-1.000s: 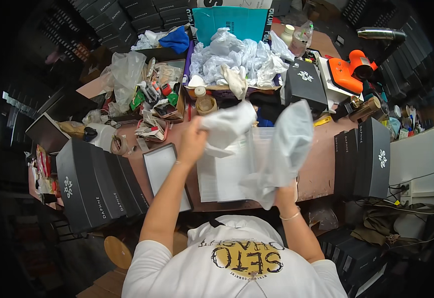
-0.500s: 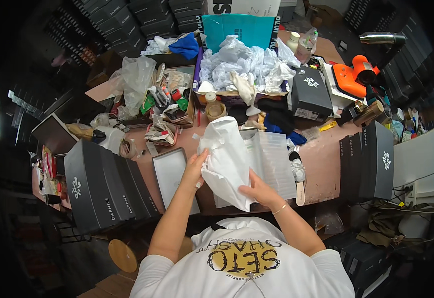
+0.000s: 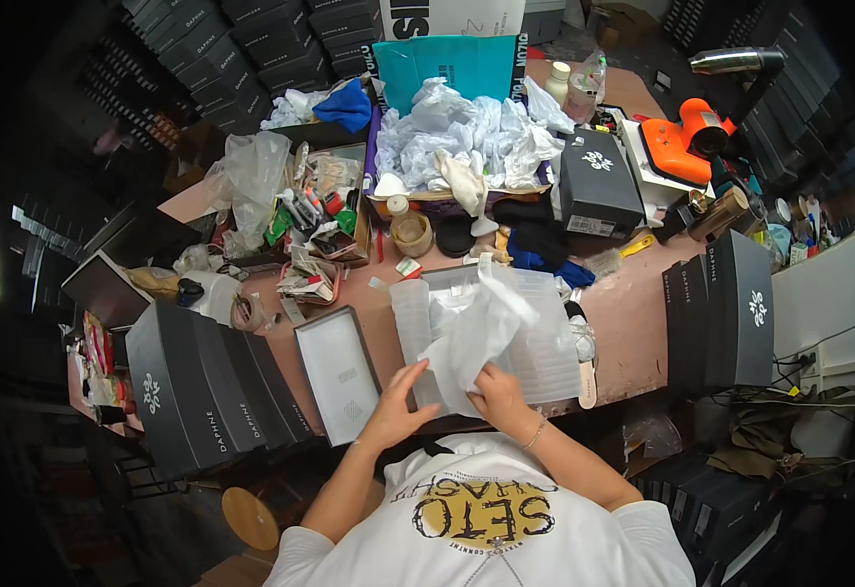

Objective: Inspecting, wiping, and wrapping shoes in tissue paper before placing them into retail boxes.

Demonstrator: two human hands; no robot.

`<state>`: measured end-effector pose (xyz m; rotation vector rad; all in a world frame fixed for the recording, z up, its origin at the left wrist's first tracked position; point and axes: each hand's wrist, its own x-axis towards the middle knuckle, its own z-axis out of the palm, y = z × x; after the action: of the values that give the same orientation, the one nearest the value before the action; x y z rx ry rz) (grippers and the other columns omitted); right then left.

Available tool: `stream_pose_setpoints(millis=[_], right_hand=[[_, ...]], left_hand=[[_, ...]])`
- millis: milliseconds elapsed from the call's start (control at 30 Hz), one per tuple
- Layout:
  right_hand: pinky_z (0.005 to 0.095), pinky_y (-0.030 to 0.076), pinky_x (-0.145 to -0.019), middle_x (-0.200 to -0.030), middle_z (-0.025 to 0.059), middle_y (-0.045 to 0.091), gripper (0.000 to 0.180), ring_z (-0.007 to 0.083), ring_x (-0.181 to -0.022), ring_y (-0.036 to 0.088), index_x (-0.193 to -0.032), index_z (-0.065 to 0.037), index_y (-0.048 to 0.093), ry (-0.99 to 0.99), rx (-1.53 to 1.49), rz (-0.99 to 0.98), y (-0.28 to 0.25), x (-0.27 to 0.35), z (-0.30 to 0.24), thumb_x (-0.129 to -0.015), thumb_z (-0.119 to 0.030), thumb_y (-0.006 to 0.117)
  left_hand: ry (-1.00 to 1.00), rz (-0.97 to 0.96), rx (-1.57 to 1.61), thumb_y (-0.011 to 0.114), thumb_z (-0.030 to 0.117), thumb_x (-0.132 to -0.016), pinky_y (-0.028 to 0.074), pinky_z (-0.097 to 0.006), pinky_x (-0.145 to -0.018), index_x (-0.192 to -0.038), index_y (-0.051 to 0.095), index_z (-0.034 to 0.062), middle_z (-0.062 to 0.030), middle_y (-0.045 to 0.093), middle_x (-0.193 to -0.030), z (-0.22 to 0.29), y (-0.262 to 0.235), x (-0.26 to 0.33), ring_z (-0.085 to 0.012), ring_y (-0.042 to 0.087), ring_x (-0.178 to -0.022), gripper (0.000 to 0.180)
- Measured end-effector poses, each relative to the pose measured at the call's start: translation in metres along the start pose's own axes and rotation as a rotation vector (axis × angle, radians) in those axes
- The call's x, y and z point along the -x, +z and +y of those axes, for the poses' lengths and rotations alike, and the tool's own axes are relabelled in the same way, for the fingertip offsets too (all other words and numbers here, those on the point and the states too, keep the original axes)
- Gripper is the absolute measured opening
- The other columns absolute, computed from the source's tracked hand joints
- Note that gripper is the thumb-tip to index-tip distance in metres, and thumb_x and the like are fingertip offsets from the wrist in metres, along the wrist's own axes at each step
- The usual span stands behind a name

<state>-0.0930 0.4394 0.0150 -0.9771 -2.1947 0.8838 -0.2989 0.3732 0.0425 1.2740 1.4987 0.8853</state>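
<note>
A crumpled sheet of white tissue paper (image 3: 476,338) rises over an open shoe box whose translucent wrapping sheet (image 3: 553,347) is spread out at its sides. Pinched fingers of my right hand (image 3: 506,406) grip the paper's lower right edge. My left hand (image 3: 393,409) is at the paper's lower left, thumb and fingers apart, with nothing seen between them. What lies in the box under the paper is hidden. To the left, a grey box lid (image 3: 337,377) rests on the table, its inside facing up.
Dark shoe boxes stand at the left (image 3: 188,382) and the right (image 3: 741,313). At the back, a purple carton (image 3: 379,181) overflows with crumpled paper. An orange device (image 3: 677,152), a black box (image 3: 599,186) and a yellow-handled brush (image 3: 633,247) sit at the back right.
The white paper bundle has come down over the box and now looks loose and thin. My left hand has let go of it; my right hand has moved slightly left and down, still gripping paper.
</note>
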Motion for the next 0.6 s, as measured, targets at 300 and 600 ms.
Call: stream_pose_setpoints(millis=[300, 600], right_hand=[[0.0340, 0.043, -0.067, -0.079, 0.0009, 0.050, 0.025, 0.0179, -0.078, 0.057, -0.103, -0.014, 0.060, -0.384, 0.250, -0.360, 0.000, 0.024, 0.003, -0.079, -0.014, 0.054], [0.0446, 0.039, -0.100, -0.132, 0.0279, 0.041, 0.078, 0.0447, -0.119, 0.044, -0.139, -0.004, 0.035, 0.696, 0.455, 0.164, -0.124, 0.096, 0.092, -0.072, -0.012, 0.074]], left_hand=[[-0.217, -0.120, 0.266, 0.061, 0.013, -0.089, 0.046, -0.022, -0.067, -0.132, 0.049, 0.0015, -0.0038, 0.062, -0.099, 0.002, -0.035, -0.093, -0.0087, 0.057, -0.079, 0.047], [0.098, 0.446, 0.261, 0.064, 0.001, -0.081, 0.046, -0.023, -0.072, -0.085, 0.058, 0.0023, -0.0026, 0.061, -0.087, 0.066, -0.045, -0.052, -0.0098, 0.057, -0.079, 0.008]])
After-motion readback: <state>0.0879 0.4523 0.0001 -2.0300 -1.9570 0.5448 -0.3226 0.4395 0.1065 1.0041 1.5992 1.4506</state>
